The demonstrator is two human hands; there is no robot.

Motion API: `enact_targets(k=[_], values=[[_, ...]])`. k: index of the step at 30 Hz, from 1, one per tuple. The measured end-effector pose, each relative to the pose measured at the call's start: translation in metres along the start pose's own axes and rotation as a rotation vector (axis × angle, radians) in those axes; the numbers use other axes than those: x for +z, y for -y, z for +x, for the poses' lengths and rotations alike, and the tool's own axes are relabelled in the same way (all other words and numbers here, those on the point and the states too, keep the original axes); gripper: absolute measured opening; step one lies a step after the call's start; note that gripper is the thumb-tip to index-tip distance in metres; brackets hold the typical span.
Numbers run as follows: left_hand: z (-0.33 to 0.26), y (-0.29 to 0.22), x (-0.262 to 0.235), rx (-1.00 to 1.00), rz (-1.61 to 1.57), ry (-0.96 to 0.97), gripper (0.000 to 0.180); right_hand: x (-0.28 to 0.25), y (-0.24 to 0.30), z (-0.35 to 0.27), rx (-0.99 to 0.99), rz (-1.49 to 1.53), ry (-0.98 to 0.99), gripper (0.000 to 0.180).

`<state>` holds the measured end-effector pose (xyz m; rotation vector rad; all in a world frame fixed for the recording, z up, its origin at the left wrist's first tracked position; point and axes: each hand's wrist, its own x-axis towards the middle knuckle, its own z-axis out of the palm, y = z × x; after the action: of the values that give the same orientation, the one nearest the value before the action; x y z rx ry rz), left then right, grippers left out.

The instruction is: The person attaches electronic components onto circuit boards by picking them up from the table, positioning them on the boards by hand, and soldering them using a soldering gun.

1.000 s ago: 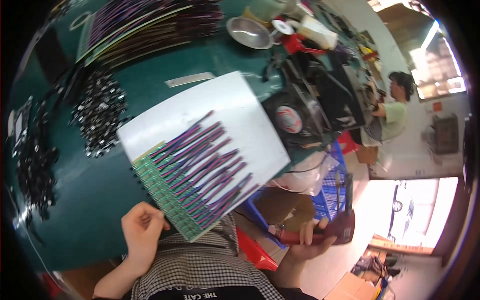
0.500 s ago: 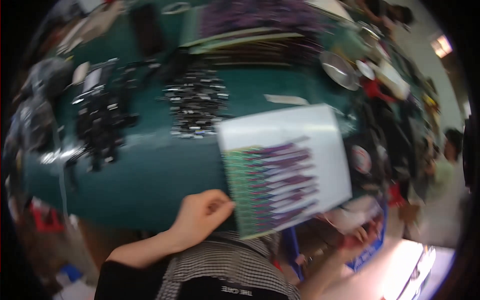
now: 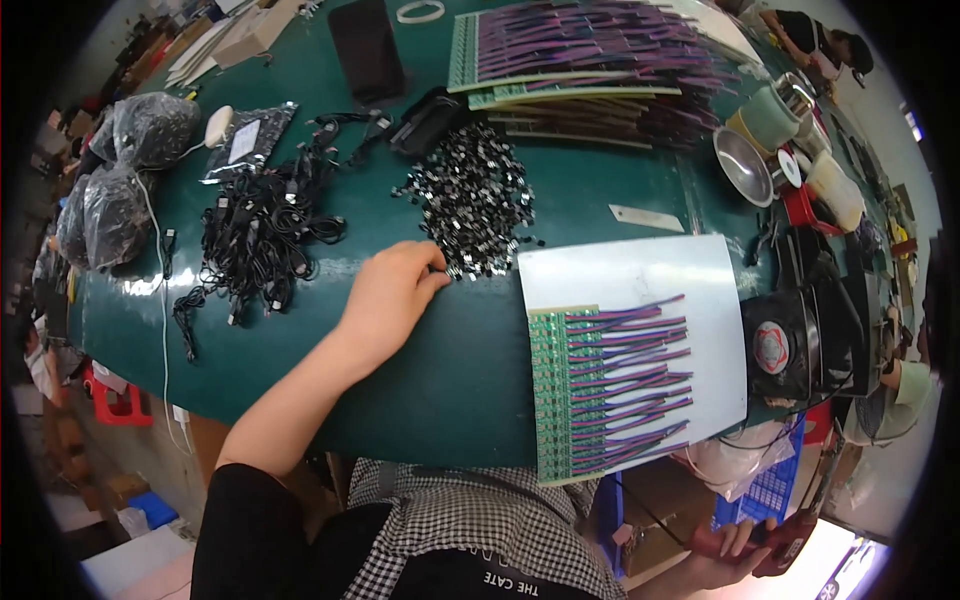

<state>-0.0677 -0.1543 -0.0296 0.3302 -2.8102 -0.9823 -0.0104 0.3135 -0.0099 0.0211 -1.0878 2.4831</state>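
Your left hand (image 3: pixel 392 295) lay on the green table (image 3: pixel 470 370), fingers curled loosely with the tips at the near-left edge of the heap of small black connectors (image 3: pixel 472 205), placed as if to pick pieces from the heap's margin; whether a piece was pinched between the fingertips could not be told. Your right hand (image 3: pixel 735 548) hung below the table's near edge at the lower right, wrapped around a red-handled tool (image 3: pixel 790 540), probably a soldering iron, though the view there was poor. The white sheet (image 3: pixel 640 290) sat at the near edge of the table, right of the heap, carrying a green circuit-board strip (image 3: pixel 548 395) with its purple wire leads (image 3: pixel 630 375) fanned rightward, flat and within reach. A tangle of black cables (image 3: pixel 260 235) lay left of the hand; more wired boards (image 3: pixel 590 50) were stacked at the far edge.
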Motion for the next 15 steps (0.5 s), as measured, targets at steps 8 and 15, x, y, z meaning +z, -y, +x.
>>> enact_targets(k=[8,15], values=[[-0.003,-0.020,-0.018,0.107,0.026,0.183,0.010,0.022,-0.013,-0.027,0.147,-0.347,0.332,0.043],[-0.069,-0.064,0.008,-0.501,-1.120,0.578,0.008,0.044,-0.043,-0.063,0.432,-0.425,0.173,0.056]])
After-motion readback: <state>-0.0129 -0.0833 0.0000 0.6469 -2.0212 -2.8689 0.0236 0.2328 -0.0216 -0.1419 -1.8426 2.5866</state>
